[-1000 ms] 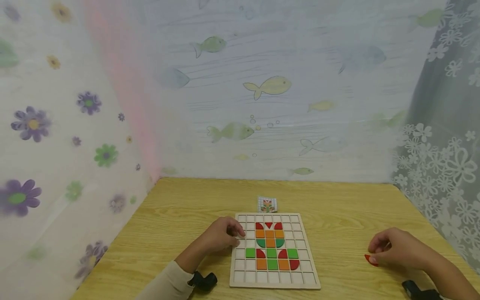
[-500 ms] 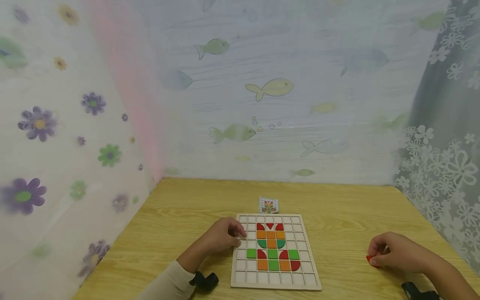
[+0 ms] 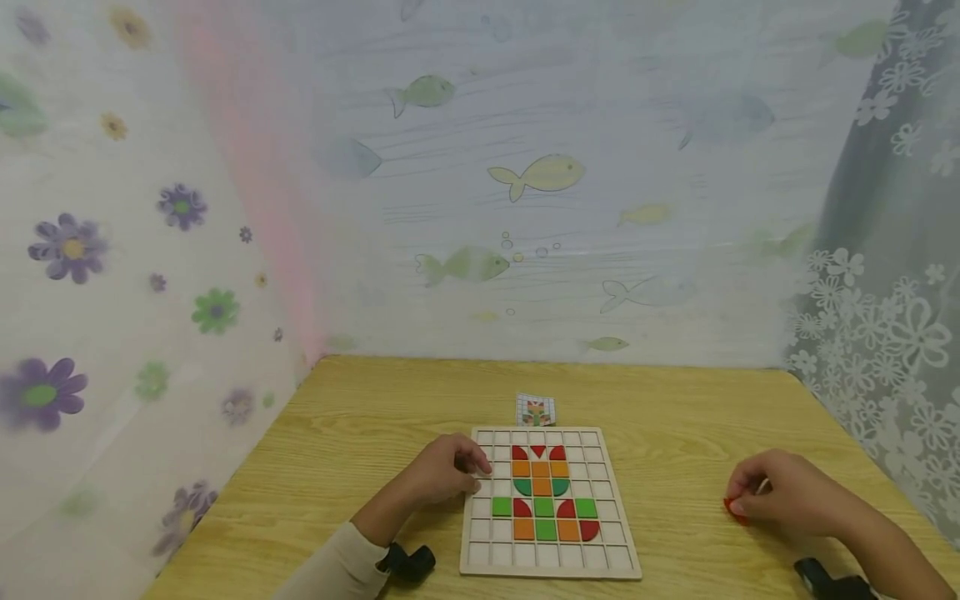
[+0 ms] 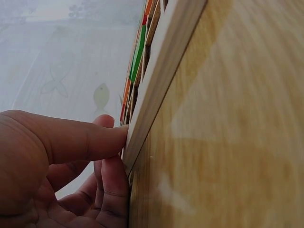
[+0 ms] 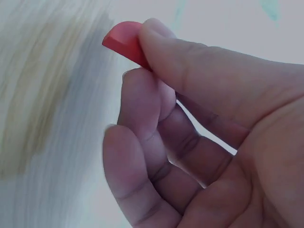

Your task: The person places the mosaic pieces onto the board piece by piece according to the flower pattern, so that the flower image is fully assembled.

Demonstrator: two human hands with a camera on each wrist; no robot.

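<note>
A wooden grid board (image 3: 480, 558) lies on the table, bearing red, orange and green tiles (image 3: 542, 468) in a pattern. My left hand (image 3: 444, 471) holds the board's left edge; in the left wrist view the thumb (image 4: 90, 140) is at the side of the frame with the other fingers curled close by. Off to the right of the board, my right hand (image 3: 787, 496) pinches a red tile (image 5: 122, 38) between thumb and fingertips. One side of this tile is curved and another straight; the thumb covers part of it.
Behind the board lies a small pattern card (image 3: 536, 410) with a coloured figure on a grid. The wooden table (image 3: 360, 417) ends at a cloth wall (image 3: 465, 208) printed with fish. A flowered cloth stands on the left, a lacy curtain (image 3: 885, 333) on the right.
My right hand, with the red tile, has shifted slightly left and away from me. The left hand and the board keep their places.
</note>
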